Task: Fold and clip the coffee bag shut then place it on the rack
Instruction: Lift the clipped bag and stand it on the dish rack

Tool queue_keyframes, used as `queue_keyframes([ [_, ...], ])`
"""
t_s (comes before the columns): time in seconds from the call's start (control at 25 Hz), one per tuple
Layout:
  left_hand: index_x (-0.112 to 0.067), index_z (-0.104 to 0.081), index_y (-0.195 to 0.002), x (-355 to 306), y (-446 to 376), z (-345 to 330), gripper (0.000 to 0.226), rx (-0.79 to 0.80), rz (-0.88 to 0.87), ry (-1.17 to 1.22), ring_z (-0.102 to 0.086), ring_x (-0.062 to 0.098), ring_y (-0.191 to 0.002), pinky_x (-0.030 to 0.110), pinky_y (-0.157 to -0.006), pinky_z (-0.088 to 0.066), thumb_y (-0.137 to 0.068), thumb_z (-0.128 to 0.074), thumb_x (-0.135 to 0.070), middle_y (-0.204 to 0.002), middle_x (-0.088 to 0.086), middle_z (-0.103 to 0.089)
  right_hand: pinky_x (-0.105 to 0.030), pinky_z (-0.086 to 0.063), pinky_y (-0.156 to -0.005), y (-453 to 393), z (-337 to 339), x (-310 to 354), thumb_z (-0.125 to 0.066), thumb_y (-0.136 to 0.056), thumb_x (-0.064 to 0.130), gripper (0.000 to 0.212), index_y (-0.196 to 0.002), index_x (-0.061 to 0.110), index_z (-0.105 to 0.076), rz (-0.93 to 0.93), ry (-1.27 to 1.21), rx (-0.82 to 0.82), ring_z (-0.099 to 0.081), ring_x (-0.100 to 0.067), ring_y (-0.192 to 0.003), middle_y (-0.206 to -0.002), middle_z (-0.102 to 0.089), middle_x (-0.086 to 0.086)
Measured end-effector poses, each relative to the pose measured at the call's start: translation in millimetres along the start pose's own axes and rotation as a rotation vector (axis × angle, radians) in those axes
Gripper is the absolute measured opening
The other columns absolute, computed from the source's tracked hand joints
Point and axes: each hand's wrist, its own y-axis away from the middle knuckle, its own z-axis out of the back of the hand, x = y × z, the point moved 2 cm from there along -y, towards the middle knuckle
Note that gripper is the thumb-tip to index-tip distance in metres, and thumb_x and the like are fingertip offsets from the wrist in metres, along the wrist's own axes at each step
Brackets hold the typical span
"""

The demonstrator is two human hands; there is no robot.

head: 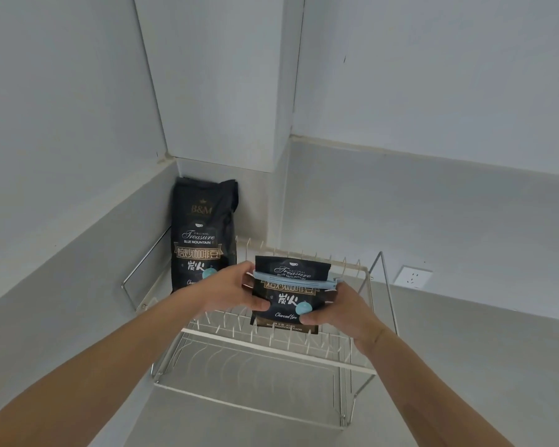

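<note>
A black coffee bag (288,298) with its top folded down stands upright over the white wire rack (271,348). A pale blue clip (294,281) runs across the fold. My left hand (231,290) holds the bag's left side, thumb on the front. My right hand (339,312) holds the right side, thumb near the bag's bottom. The bag's lower edge sits among the rack's upper prongs; whether it rests on them I cannot tell.
A second, taller black coffee bag (202,235) stands unfolded in the back left corner against the wall. The rack sits on a grey counter (465,366). A white wall socket (413,277) is to the right behind the rack.
</note>
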Motion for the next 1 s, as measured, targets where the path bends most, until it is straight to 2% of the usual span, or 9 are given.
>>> queue_keyframes([
  [0.16, -0.023, -0.05, -0.123, -1.1, 2.7, 3.6, 0.062, 0.034, 0.008, -0.048, -0.065, 0.022, -0.107, 0.049, -0.1, -0.048, -0.071, -0.084, -0.012, -0.117, -0.001, -0.067, -0.042, -0.051, -0.096, -0.9, -0.8, -3.6, -0.088, -0.058, 0.002, 0.064, -0.113, 0.015, -0.056, -0.05, 0.027, 0.003, -0.063, -0.021, -0.105, -0.112, -0.071, -0.002],
  [0.28, -0.03, -0.048, -0.127, -20.3, 6.6, 16.0, 0.066, 0.008, -0.102, 0.026, -0.065, 0.017, -0.105, 0.039, -0.094, -0.051, -0.072, -0.083, -0.023, -0.117, -0.003, -0.064, -0.039, -0.052, -0.088, -1.8, 0.1, -3.0, -0.087, -0.062, 0.005, 0.063, -0.114, 0.016, -0.054, -0.074, 0.035, 0.025, -0.061, -0.023, -0.107, -0.114, -0.068, 0.0],
  [0.4, -0.037, -0.058, -0.115, -43.8, 4.4, 23.6, 0.039, -0.069, -0.262, -0.144, -0.062, 0.005, -0.102, 0.031, -0.089, -0.048, -0.08, -0.075, -0.036, -0.109, -0.012, -0.068, -0.031, -0.052, -0.076, -4.1, 0.5, -2.5, -0.087, -0.064, 0.008, 0.064, -0.116, 0.018, -0.051, -0.099, 0.037, 0.061, -0.06, -0.022, -0.105, -0.114, -0.067, 0.001],
  [0.52, -0.038, -0.068, -0.095, -55.7, -2.5, 22.0, 0.012, -0.052, -0.354, -0.325, -0.065, 0.006, -0.094, 0.03, -0.084, -0.054, -0.086, -0.07, -0.029, -0.097, -0.012, -0.071, -0.033, -0.051, -0.08, -7.4, 1.9, -4.6, -0.086, -0.065, 0.009, 0.065, -0.117, 0.022, -0.05, -0.122, 0.033, 0.084, -0.06, -0.021, -0.105, -0.112, -0.068, 0.003],
  [0.64, -0.03, -0.069, -0.091, -57.8, -12.4, 22.3, 0.006, -0.05, -0.37, -0.417, -0.066, 0.008, -0.09, 0.032, -0.084, -0.056, -0.089, -0.067, -0.026, -0.093, -0.011, -0.07, -0.029, -0.05, -0.073, -10.5, 0.9, -8.0, -0.087, -0.064, 0.013, 0.064, -0.114, 0.026, -0.051, -0.12, 0.055, 0.097, -0.061, -0.017, -0.101, -0.108, -0.068, 0.007],
  [0.76, -0.031, -0.065, -0.088, -60.7, -24.4, 23.9, 0.008, -0.082, -0.383, -0.48, -0.065, 0.01, -0.083, 0.032, -0.078, -0.055, -0.092, -0.062, -0.025, -0.086, -0.011, -0.068, -0.021, -0.046, -0.064, -14.5, -1.8, -7.9, -0.09, -0.06, 0.018, 0.058, -0.101, 0.034, -0.052, -0.079, 0.057, 0.084, -0.061, -0.005, -0.089, -0.097, -0.068, 0.015],
  [0.88, -0.031, -0.061, -0.084, -65.0, -39.8, 28.4, 0.015, -0.094, -0.351, -0.454, -0.064, 0.017, -0.083, 0.031, -0.074, -0.051, -0.095, -0.057, -0.023, -0.085, -0.007, -0.067, -0.021, -0.044, -0.062, -21.0, -2.5, -5.0, -0.089, -0.061, 0.026, 0.057, -0.105, 0.031, -0.054, -0.058, 0.031, 0.047, -0.064, -0.004, -0.085, -0.098, -0.072, 0.012],
  [1.0, -0.022, -0.062, -0.091, -69.3, -58.4, 34.0, 0.011, -0.109, -0.289, -0.443, -0.064, 0.023, -0.09, 0.037, -0.079, -0.052, -0.097, -0.052, -0.023, -0.092, 0.002, -0.069, -0.022, -0.043, -0.062, -29.8, -0.5, -1.1, -0.086, -0.066, 0.031, 0.052, -0.108, 0.025, -0.056, -0.056, -0.008, -0.009, -0.065, -0.004, -0.083, -0.098, -0.075, 0.006],
])
